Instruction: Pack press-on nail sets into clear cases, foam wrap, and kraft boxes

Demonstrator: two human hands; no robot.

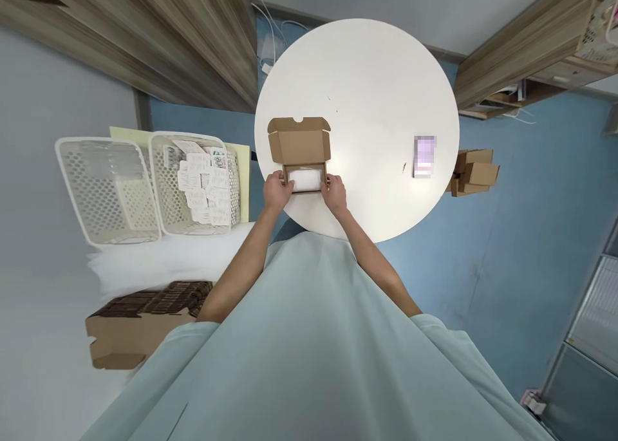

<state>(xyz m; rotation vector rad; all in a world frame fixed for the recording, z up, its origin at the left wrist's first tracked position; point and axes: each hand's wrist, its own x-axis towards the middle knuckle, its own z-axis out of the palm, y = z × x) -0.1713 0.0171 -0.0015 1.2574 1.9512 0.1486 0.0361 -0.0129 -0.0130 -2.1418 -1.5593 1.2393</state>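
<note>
left hand (277, 190) and right hand (335, 192) were apart, each clasping one end of open cardboard box (300, 148); white bundle (307, 181) lay inside.

On the right of the round white table (367, 74), a purple item (425, 158) is spotted, blurred beyond reading! Just past that edge, brown cartons (476, 174) are glimpsed. Over to the left, two perforated baskets (235, 187) are set side by side, one piled with white packets (207, 183); below them, white sheeting (168, 261) is spread, then flattened cardboard (135, 335) is seen, stacked tightly.
</note>
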